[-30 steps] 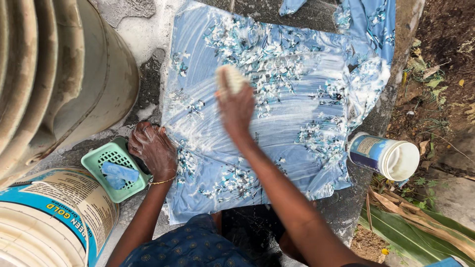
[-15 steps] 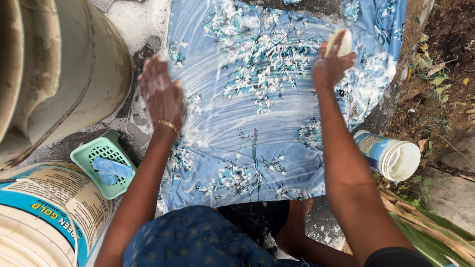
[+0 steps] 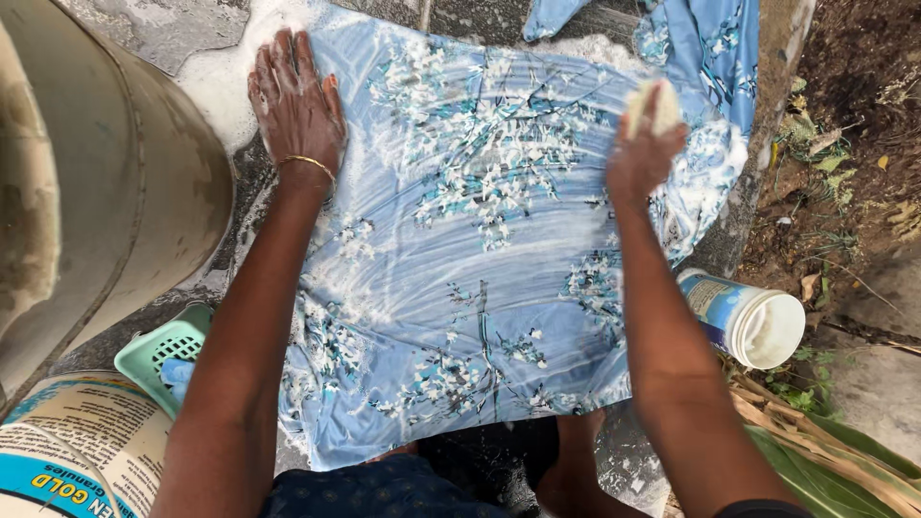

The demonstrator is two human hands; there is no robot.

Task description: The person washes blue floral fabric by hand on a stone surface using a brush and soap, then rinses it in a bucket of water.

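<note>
Item one: the cloth [image 3: 480, 278], which we log as thin, wet fabric, pale blue with a white and teal flower print. It lies spread flat on a grey stone slab [image 3: 153, 38], rippled in long soft creases and streaked with white suds. A further fold of the same blue fabric is bunched at the slab's far right corner.

Item two: the left hand [image 3: 295, 101]. We note the fingers spread and pressed flat on the cloth's far left corner, palm down, holding nothing. A thin gold bangle [image 3: 309, 163] circles the wrist.

Item three: the right hand [image 3: 641, 153]. Its grip is curled around a soap bar [image 3: 654, 104], a pale cream, rounded lump that shows above the fingers. The hand sits on the cloth near its far right edge, amid foam.

Item four: a green basket [image 3: 158, 350], small, plastic, with a grid of holes, just left of the left forearm. We see something blue inside it, but cannot tell what.

Item five: a white tub [image 3: 753, 321], cylindrical, with a blue label, lying on its side to the right of the slab. We cannot tell its contents.

Item six: a large drum [image 3: 106, 192], curved, dull beige and stained, at the left.

Item seven: a sack [image 3: 72, 441] with printed blue and white panels, at the near left corner.

Item eight: bare soil with dry leaves [image 3: 844, 153] along the right.
</note>
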